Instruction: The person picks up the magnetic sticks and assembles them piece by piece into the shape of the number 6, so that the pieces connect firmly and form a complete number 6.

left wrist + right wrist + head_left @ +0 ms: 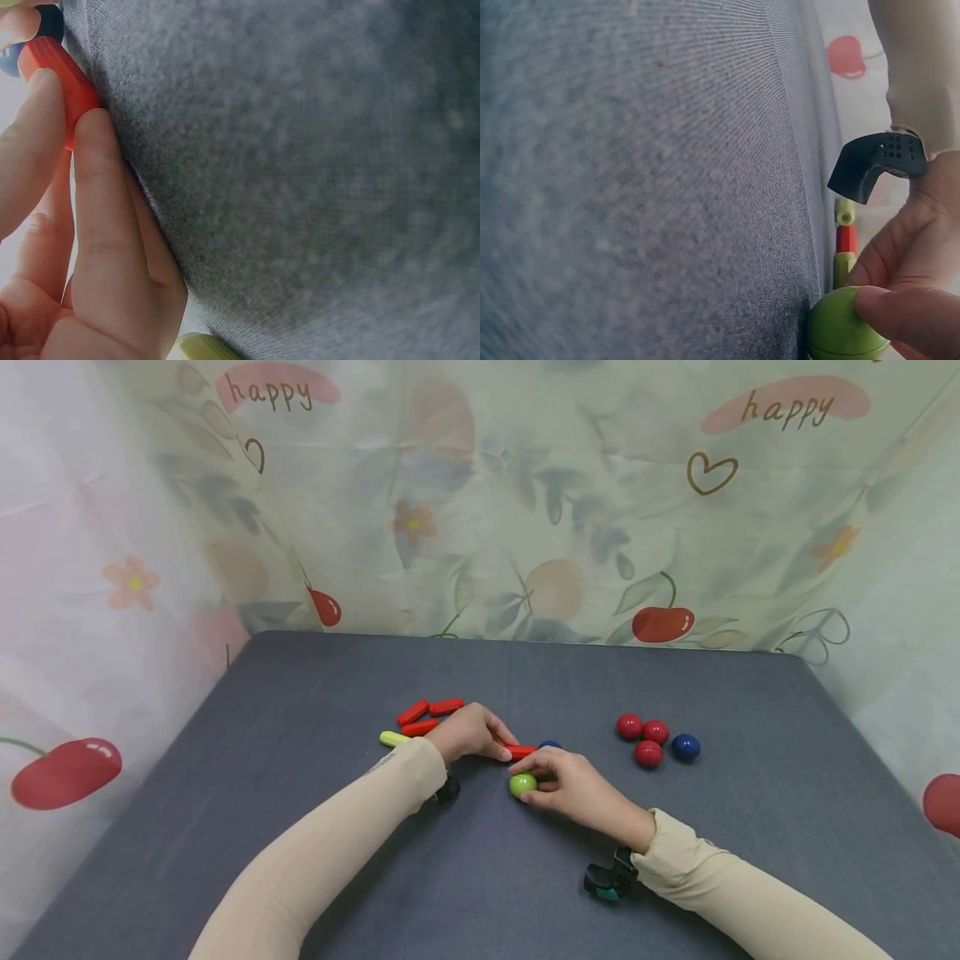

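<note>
My left hand pinches a red stick between thumb and fingers, low over the dark tabletop. In the left wrist view the red stick meets or nearly meets a dark blue ball, which is mostly hidden in the head view. My right hand holds a green ball with thumb and fingers just nearer than the stick. The right wrist view shows the thumb on this green ball, which seems to touch the cloth.
Several red sticks and a yellow-green stick lie left of the hands. To the right, three red balls cluster near another blue ball. A patterned curtain stands behind the grey table.
</note>
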Available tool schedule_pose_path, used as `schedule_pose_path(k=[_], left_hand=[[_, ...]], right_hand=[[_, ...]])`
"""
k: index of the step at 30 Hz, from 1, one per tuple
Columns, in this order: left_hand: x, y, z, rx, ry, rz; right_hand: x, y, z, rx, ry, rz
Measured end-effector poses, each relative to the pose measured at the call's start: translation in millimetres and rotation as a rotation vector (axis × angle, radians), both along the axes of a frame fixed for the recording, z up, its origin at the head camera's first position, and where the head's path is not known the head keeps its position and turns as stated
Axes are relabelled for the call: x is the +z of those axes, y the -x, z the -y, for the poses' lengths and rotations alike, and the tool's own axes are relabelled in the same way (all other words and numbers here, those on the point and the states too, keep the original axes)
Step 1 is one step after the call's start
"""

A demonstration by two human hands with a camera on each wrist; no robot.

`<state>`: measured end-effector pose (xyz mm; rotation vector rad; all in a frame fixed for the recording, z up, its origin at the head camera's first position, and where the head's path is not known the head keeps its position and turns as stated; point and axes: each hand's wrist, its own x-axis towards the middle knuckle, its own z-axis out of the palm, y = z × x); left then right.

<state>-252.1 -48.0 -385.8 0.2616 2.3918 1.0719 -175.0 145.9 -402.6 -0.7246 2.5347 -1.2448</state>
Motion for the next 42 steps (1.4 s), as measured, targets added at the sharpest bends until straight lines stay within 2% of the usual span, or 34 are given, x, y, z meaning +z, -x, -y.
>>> schedule_pose_path(k=[10, 16, 20, 24, 29, 36, 42], left_hand=[[1.5, -1.0, 0.1, -0.006, -0.001, -0.003], [2.2, -1.7, 0.5, -0.012, -0.007, -0.012], [2.8, -1.5, 0.0, -0.012, 0.006, -0.019], [3.2, -0.1, -0.7, -0.005, 0.03, -0.011], [1.9, 1.0, -1.3, 0.006, 0.04, -0.004], [1.2, 0.6, -3.0, 0.026, 0.033, 0.016], [0.9, 0.2, -2.2, 0.031, 0.038, 0.014]], right_hand=[[3.6, -1.7, -0.7, -0.011, 0.026, 0.035], [15.4, -0.7, -6.6, 0.008, 0.04, 0.049], [29.0, 2.8, -14.0, -0.01, 0.016, 0.0], [37.4, 9.7, -19.8, -0.099, -0.011, -0.064], [29.2, 21.1, -25.2, -0.168, -0.016, -0.054], [10.1, 31.9, -32.7, -0.143, -0.068, 0.013], [2.9, 35.9, -36.6, -0.148, -0.081, 0.029]])
